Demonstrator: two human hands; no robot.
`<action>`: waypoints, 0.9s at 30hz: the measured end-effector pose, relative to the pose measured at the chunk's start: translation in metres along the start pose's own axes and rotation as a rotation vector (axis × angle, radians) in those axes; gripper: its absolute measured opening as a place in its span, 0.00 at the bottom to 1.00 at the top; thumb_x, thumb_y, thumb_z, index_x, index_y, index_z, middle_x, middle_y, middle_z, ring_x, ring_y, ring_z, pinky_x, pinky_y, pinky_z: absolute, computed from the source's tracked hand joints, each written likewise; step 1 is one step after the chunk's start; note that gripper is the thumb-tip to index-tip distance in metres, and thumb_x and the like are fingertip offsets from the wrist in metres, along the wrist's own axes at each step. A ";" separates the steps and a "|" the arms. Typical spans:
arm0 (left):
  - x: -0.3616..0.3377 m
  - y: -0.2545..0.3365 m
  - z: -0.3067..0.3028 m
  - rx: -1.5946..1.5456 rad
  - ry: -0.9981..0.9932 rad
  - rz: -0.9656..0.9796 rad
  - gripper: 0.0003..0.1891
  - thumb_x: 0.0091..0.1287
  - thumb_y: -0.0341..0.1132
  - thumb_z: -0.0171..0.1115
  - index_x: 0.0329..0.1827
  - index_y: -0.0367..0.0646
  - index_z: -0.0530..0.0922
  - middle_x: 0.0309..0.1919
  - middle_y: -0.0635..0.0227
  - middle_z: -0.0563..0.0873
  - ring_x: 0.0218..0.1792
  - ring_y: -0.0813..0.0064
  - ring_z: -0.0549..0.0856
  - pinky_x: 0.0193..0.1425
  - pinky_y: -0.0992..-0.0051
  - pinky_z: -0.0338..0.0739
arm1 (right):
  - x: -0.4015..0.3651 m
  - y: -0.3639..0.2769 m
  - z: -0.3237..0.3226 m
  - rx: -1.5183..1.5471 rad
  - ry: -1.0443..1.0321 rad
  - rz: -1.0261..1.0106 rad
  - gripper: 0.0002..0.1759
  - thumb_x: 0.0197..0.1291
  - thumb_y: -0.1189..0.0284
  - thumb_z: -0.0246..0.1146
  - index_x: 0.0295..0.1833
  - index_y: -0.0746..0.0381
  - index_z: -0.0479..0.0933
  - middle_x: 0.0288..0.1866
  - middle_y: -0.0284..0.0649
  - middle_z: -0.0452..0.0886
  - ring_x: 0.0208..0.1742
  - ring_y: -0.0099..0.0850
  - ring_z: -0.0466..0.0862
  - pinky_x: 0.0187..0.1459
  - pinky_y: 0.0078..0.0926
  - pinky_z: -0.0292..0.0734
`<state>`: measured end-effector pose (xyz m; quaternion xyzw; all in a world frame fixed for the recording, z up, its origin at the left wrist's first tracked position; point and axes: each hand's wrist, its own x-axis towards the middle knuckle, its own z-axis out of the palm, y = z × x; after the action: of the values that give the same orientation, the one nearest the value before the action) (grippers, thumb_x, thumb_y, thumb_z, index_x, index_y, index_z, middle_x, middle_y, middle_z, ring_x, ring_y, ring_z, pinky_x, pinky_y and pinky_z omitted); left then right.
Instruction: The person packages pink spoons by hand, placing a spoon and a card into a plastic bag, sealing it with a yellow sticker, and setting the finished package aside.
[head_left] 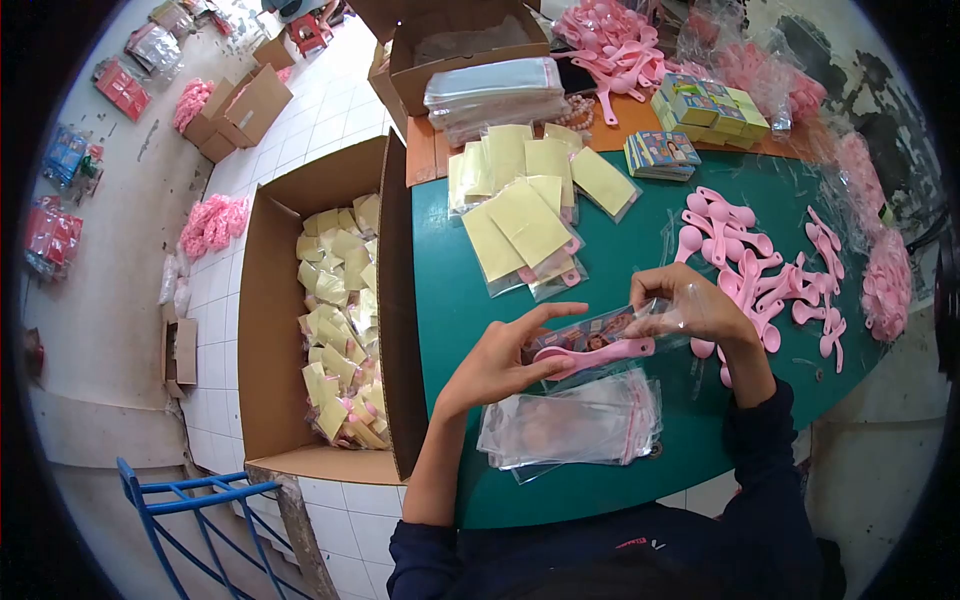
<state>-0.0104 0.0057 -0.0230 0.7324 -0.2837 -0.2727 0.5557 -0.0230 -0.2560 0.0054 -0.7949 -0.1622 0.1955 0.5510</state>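
Between my two hands is a clear plastic bag [690,306] with a printed card [590,333] and a pink spoon [596,357] at it. My left hand [510,358] grips the card and spoon at their left end, thumb by the spoon. The fingers of my right hand [690,308] are pinched on the bag at the right end. Just below lies a stack of clear bags [570,425] on the green table [450,330]. Loose pink spoons [745,280] lie to the right of my right hand. Beyond my hands are packed bags with yellow cards [520,225].
A deep cardboard box [395,300] holding many packed bags stands left of the table. At the back are clear sleeves [495,90], card stacks [662,152], boxed cards [710,108] and bagged pink spoons [610,40]. A blue metal frame [190,487] stands lower left.
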 end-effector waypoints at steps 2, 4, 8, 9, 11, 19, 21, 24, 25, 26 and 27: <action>-0.001 0.002 -0.001 -0.019 -0.013 -0.015 0.29 0.58 0.33 0.69 0.63 0.42 0.70 0.46 0.64 0.84 0.39 0.82 0.82 0.39 0.81 0.77 | -0.001 -0.007 0.002 0.075 -0.003 -0.016 0.12 0.51 0.69 0.71 0.32 0.66 0.77 0.25 0.31 0.78 0.30 0.17 0.74 0.32 0.16 0.69; -0.001 0.001 -0.001 -0.045 -0.018 0.021 0.30 0.58 0.33 0.69 0.64 0.42 0.70 0.47 0.64 0.84 0.39 0.82 0.82 0.39 0.81 0.77 | -0.004 -0.013 -0.003 0.060 -0.076 0.096 0.11 0.52 0.70 0.69 0.34 0.67 0.78 0.27 0.31 0.79 0.30 0.17 0.74 0.33 0.17 0.70; -0.005 0.000 0.004 0.153 0.186 0.060 0.31 0.59 0.32 0.68 0.66 0.43 0.66 0.39 0.66 0.84 0.36 0.80 0.82 0.37 0.80 0.76 | -0.014 -0.009 -0.002 0.031 0.007 0.082 0.10 0.53 0.72 0.66 0.36 0.68 0.79 0.27 0.34 0.80 0.28 0.19 0.76 0.31 0.18 0.71; -0.007 0.003 0.006 0.248 0.301 0.113 0.31 0.60 0.32 0.67 0.66 0.43 0.65 0.37 0.65 0.84 0.35 0.79 0.82 0.37 0.80 0.76 | -0.019 -0.015 0.000 -0.027 0.081 0.107 0.09 0.53 0.73 0.65 0.36 0.68 0.79 0.27 0.35 0.80 0.28 0.19 0.76 0.31 0.18 0.71; -0.011 0.013 0.012 0.303 0.412 0.068 0.30 0.61 0.33 0.65 0.66 0.42 0.64 0.34 0.64 0.83 0.33 0.77 0.83 0.37 0.78 0.77 | -0.030 -0.032 0.007 -0.144 0.227 0.158 0.08 0.52 0.74 0.64 0.36 0.68 0.79 0.26 0.36 0.79 0.28 0.20 0.77 0.30 0.19 0.71; -0.057 0.004 0.077 -0.593 0.007 -0.294 0.33 0.73 0.31 0.46 0.73 0.46 0.36 0.40 0.55 0.81 0.39 0.69 0.84 0.39 0.73 0.83 | -0.064 -0.032 0.076 -0.537 0.057 -0.178 0.26 0.54 0.63 0.66 0.59 0.58 0.71 0.60 0.49 0.71 0.57 0.44 0.74 0.53 0.35 0.74; -0.068 -0.002 0.084 -0.640 0.025 -0.293 0.35 0.73 0.29 0.45 0.74 0.49 0.33 0.42 0.55 0.81 0.42 0.68 0.84 0.44 0.71 0.83 | -0.068 -0.033 0.088 -0.608 -0.013 -0.222 0.29 0.56 0.60 0.64 0.61 0.58 0.68 0.61 0.51 0.68 0.59 0.48 0.71 0.55 0.37 0.72; -0.079 -0.007 0.089 -0.660 0.119 -0.291 0.36 0.73 0.27 0.45 0.75 0.52 0.33 0.44 0.53 0.80 0.46 0.67 0.82 0.49 0.67 0.83 | -0.072 -0.027 0.106 -0.538 0.051 -0.179 0.21 0.56 0.64 0.64 0.52 0.61 0.72 0.52 0.50 0.71 0.54 0.46 0.74 0.55 0.37 0.71; -0.084 -0.005 0.090 -0.678 0.155 -0.320 0.36 0.73 0.26 0.45 0.75 0.53 0.33 0.45 0.52 0.80 0.46 0.67 0.82 0.50 0.66 0.83 | -0.073 -0.024 0.112 -0.487 0.052 -0.148 0.19 0.56 0.65 0.64 0.51 0.62 0.73 0.50 0.48 0.72 0.52 0.45 0.75 0.55 0.37 0.71; -0.087 -0.003 0.091 -0.695 0.191 -0.345 0.36 0.72 0.26 0.45 0.75 0.53 0.33 0.47 0.51 0.80 0.47 0.67 0.82 0.50 0.66 0.83 | -0.072 -0.021 0.116 -0.498 0.069 -0.164 0.18 0.55 0.66 0.65 0.50 0.61 0.74 0.48 0.47 0.72 0.49 0.43 0.75 0.51 0.35 0.73; -0.092 -0.001 0.094 -0.641 0.199 -0.347 0.36 0.72 0.26 0.46 0.75 0.53 0.35 0.47 0.51 0.80 0.48 0.67 0.82 0.51 0.66 0.82 | -0.072 -0.018 0.121 -0.507 0.085 -0.178 0.18 0.54 0.68 0.66 0.49 0.61 0.75 0.47 0.45 0.72 0.47 0.41 0.76 0.47 0.33 0.75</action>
<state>-0.1405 0.0101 -0.0380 0.5813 -0.0003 -0.3649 0.7272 -0.1462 -0.1856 -0.0064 -0.8976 -0.2518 0.0662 0.3557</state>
